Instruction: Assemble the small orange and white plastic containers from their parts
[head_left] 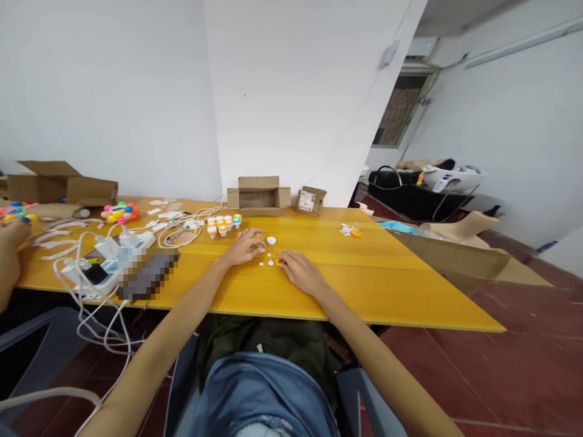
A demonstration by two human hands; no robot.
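Note:
My left hand rests low over the yellow table with its fingers curled and pinched together. Whatever lies between those fingertips is too small to name. On the right, my right hand has its fingertips closed on a small orange plastic piece at the table surface. Between the hands are several tiny white parts. Just beyond them sits a small white cup-shaped part. A cluster of small orange-and-white bulb-shaped pieces stands beyond my left hand, one of them with a teal band.
An open carton and a smaller labelled box stand at the table's back. White and orange bits lie to the right. Leftward are a power strip, cables, a blurred dark object and another person's hand.

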